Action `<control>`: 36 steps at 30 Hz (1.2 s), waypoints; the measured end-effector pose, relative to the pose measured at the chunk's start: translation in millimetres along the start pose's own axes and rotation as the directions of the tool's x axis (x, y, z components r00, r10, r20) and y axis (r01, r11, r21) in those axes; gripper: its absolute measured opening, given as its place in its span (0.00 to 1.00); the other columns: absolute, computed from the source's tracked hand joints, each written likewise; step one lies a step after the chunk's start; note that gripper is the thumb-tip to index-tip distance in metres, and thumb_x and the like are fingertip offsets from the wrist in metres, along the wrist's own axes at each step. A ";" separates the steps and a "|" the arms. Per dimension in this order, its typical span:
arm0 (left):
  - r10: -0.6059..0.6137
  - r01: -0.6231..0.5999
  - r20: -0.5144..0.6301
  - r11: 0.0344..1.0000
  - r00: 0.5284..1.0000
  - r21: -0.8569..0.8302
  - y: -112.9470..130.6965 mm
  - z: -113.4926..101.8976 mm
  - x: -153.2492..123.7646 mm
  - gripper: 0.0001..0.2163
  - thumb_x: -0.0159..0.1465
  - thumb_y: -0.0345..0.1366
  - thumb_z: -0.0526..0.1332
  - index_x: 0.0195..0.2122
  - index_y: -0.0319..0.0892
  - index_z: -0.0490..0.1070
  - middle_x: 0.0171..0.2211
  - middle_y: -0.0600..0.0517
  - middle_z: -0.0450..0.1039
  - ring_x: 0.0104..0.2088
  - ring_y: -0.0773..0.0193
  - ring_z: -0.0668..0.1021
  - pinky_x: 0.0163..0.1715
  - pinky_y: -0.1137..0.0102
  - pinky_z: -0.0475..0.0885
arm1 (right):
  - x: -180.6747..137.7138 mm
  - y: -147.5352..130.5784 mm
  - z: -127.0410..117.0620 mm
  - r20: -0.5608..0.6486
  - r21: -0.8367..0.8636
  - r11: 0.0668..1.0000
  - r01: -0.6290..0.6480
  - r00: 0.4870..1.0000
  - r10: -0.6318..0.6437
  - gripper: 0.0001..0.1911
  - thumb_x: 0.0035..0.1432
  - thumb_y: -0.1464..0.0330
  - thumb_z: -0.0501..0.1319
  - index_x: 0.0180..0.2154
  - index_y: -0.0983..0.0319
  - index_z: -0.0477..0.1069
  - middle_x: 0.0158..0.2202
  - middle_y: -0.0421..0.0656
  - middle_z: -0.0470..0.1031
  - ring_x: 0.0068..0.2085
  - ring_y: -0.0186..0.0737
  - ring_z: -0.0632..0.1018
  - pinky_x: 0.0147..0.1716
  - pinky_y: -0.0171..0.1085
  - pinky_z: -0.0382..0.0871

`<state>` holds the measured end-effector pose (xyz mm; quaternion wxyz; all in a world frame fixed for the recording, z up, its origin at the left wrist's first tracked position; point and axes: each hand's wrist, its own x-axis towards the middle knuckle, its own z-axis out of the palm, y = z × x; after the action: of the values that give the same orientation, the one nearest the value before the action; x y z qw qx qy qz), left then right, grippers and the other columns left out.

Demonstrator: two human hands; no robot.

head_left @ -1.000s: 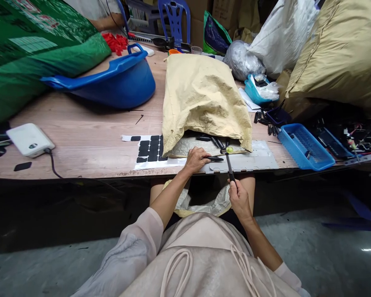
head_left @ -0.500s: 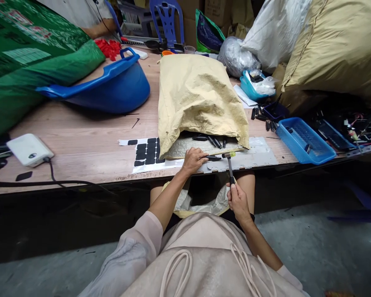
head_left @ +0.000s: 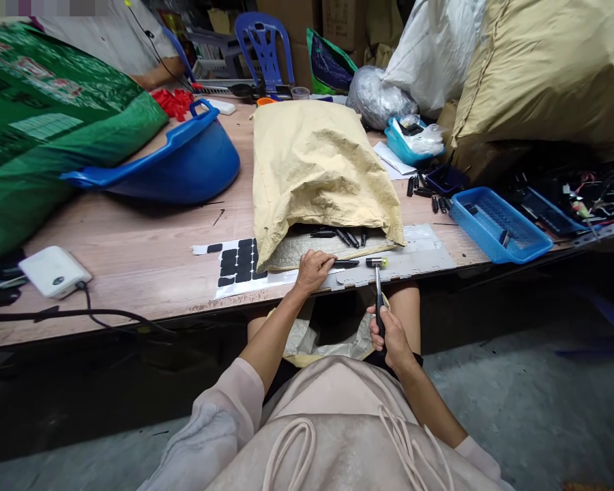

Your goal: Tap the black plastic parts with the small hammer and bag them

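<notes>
The left hand [head_left: 313, 271] pinched a black piece [head_left: 346, 264]; the right hand [head_left: 391, 333] clasped a hammer [head_left: 379, 293]. Farther off lay a yellow sack [head_left: 322, 164], its interior mostly hidden.

Sack [head_left: 322, 164] in the way beyond hammer [head_left: 379, 290]

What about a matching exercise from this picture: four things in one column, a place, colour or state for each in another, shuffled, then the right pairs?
Things:
1. Hammer
2. Slim black piece
3. Basin
4. White box

Places, colours or states:
A. Blue, near the green bag
B. Dark cord attached
C. Gripped in the right hand
D. Held by the left hand

Right pairs: 1-C, 2-D, 3-A, 4-B.
</notes>
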<state>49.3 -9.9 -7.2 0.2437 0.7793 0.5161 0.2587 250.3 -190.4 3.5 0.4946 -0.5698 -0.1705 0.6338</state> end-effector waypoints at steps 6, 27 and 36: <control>0.005 -0.005 -0.028 1.000 1.000 -0.005 1.2 0.0 -2.6 0.12 0.70 0.36 0.58 0.43 0.48 0.83 0.36 0.50 0.81 0.44 0.56 0.75 0.51 0.59 0.66 | 3.9 6.8 -1.3 0.030 0.017 1.000 -0.007 1.000 0.006 0.27 0.57 0.42 0.65 0.41 0.59 0.70 0.20 0.30 0.63 0.14 0.25 0.57 0.12 0.27 0.48; 0.047 -0.062 -0.172 0.995 0.984 -0.081 22.5 -2.8 -8.8 0.12 0.69 0.40 0.61 0.50 0.45 0.78 0.41 0.48 0.75 0.43 0.57 0.76 0.48 0.62 0.71 | 10.0 19.7 -3.3 0.014 0.026 1.000 0.017 1.000 -0.018 0.32 0.51 0.38 0.67 0.39 0.59 0.70 0.20 0.30 0.63 0.14 0.25 0.57 0.11 0.27 0.48; 0.061 -0.058 0.064 0.997 0.996 -0.059 36.1 10.6 7.9 0.06 0.60 0.30 0.70 0.37 0.46 0.78 0.37 0.51 0.73 0.43 0.56 0.77 0.47 0.61 0.73 | 15.7 22.9 -10.4 -0.032 -0.048 0.998 0.032 0.999 -0.033 0.36 0.47 0.35 0.67 0.39 0.60 0.69 0.19 0.30 0.64 0.13 0.25 0.57 0.10 0.27 0.48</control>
<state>83.4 -16.4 9.4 0.2748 0.7952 0.4768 0.2545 251.8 -191.5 -26.0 0.4940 -0.5889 -0.1864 0.6120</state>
